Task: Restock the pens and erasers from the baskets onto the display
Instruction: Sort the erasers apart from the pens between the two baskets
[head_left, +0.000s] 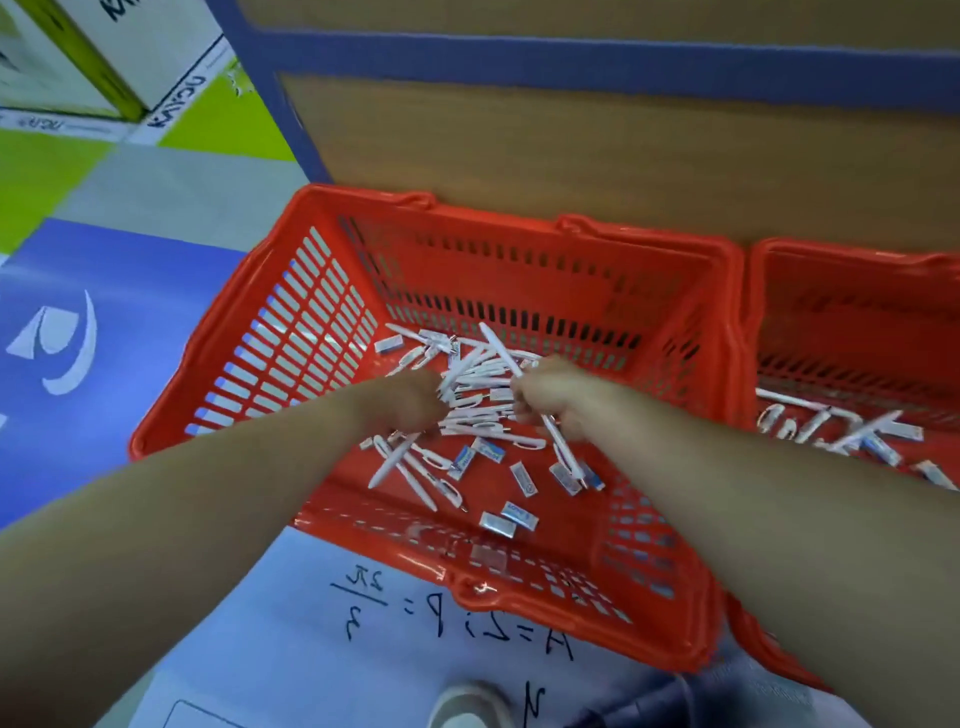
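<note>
Inside the orange basket (218, 332), where pens (478, 410) and erasers (522, 479) lie mixed, a white pen (563, 457) is clutched in the curled right hand (550, 400), the hold of the left hand (410, 400) among them cannot be told, and more pens are best gathered parallel before lifting.

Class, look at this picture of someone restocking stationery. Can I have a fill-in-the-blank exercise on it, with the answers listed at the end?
1. The right hand holds a white ___.
2. The left hand and the right hand both reach into the ___ basket.
3. Among the loose pens lie small wrapped ___.
Answers: pen; left; erasers.
</note>
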